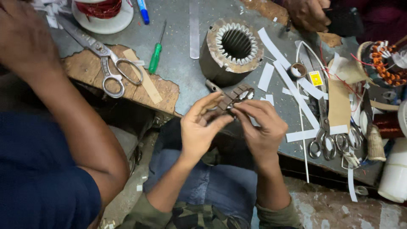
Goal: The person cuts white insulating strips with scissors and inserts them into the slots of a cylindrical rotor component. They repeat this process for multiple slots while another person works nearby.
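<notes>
My left hand (199, 129) and right hand (260, 127) pinch the brown slotted strip (231, 98) in a narrow grip at the tabletop (182, 68) near edge; a slack pinch could drop it to my lap.

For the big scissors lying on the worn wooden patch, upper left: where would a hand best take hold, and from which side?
Probably by the finger loops. The big scissors lie flat and closed, blades pointing to the upper left, loops toward the table's near edge. A hand coming from that near side could slip into the loops or pinch the shank just above them, clear of the blade tips and of the green screwdriver alongside.
</notes>
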{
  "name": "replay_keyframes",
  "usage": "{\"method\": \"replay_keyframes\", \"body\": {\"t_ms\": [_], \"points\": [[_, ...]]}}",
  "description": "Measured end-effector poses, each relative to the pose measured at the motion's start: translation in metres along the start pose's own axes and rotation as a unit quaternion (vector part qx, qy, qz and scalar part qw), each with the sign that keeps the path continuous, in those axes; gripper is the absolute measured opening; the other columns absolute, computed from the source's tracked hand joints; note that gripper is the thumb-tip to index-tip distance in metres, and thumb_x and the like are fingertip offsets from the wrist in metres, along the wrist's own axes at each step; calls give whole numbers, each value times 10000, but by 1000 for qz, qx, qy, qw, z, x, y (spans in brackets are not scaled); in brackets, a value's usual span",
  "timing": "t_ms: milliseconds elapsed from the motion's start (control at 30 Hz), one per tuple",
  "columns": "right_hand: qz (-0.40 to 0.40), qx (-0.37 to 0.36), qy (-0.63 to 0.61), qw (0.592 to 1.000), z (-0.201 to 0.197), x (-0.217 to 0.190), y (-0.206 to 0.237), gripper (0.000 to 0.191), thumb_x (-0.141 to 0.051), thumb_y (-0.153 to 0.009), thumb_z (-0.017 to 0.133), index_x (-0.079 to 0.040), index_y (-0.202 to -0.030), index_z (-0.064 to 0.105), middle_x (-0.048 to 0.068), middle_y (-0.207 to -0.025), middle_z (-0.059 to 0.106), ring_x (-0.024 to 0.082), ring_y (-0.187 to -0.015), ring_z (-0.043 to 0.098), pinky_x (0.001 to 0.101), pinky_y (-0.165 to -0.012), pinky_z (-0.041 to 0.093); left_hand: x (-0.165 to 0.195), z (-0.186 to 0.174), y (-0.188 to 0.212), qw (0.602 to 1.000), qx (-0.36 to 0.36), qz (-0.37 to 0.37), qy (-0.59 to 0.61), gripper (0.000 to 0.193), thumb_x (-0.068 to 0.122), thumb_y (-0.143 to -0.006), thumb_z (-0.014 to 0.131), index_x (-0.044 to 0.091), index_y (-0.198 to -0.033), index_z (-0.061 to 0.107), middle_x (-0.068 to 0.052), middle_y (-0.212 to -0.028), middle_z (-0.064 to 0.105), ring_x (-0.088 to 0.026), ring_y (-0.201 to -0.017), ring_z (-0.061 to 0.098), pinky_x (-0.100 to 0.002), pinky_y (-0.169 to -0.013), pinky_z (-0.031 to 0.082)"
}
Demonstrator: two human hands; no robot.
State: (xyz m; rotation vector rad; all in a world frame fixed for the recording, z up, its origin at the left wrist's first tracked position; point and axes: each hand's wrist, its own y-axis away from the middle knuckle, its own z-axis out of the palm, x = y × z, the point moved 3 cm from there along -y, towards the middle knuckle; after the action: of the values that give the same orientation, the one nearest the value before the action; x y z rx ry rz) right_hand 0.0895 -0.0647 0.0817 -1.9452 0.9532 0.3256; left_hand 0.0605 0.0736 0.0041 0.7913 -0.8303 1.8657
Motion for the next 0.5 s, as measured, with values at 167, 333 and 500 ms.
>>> {"method": "replay_keyframes", "body": {"t_ms": [167,333,500], "points": [[172,77,20,982,-47,42,1,146,0,-983,728,-21,-1125,756,145,-1047,743,186,-899,704,297,-805,557,16,2,-6,998,6,23,-64,401,-88,-880,773,-59,-1269,676,-118,-1306,661,-145,-1123,669,-267,-972,567],[132,-42,195,971,-65,76,3,294,-104,-970,685,-10,-1248,702,225,-1125,706,378,-1024,662,448,-900,514,31,11,-13,990,18,-52,-127,375,-11,-870,793,-30,-1235,709,-94,-1117,749,-127,-974,698,-262,-880,575],[157,-81,215,960,-69,96,9,328,-150,-873,734,-80,-1194,722,225,-1042,634,407,-997,607,475,-877,492,41,55,-2,952,81,41,-292,345,39,-878,820,-35,-1197,712,-87,-1066,745,-120,-925,692,-267,-840,577]]}}
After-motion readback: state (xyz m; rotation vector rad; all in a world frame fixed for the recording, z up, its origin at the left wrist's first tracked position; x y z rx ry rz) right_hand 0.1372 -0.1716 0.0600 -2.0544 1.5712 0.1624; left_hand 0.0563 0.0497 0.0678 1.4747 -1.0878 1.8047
